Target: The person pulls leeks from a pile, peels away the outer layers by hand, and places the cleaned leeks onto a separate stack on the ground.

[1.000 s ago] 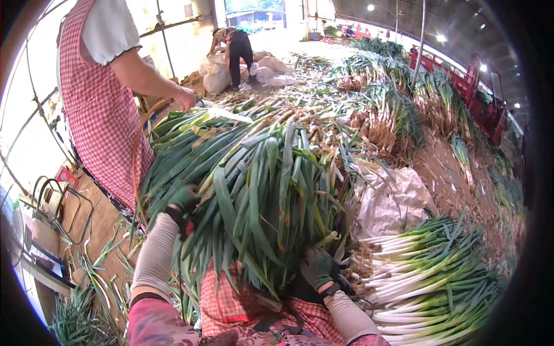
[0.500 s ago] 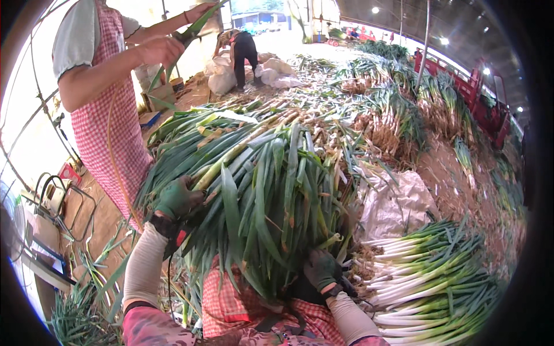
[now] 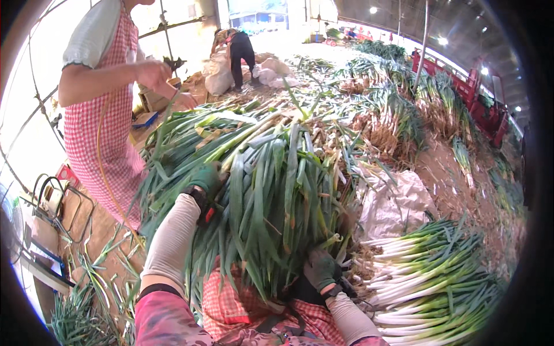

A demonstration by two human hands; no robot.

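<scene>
While stretched forward with gloved left hand (image 3: 206,177) among heaped green leeks (image 3: 277,184) by the checked apron (image 3: 227,303), angled inward with gloved right hand (image 3: 321,269) low at drooping leaves (image 3: 272,259). Can't tell whether clamped or loose on either side. Can't see inside the crumpled pale sack (image 3: 392,200) just beyond white-stemmed leeks (image 3: 424,282) at right.

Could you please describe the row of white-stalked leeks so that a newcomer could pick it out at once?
From the big leafy heap in the middle, go right past the right hand. Just below the crumpled whitish sack lie the white-stalked leeks, set apart from the heap by bright white stalks laid side by side.
</scene>
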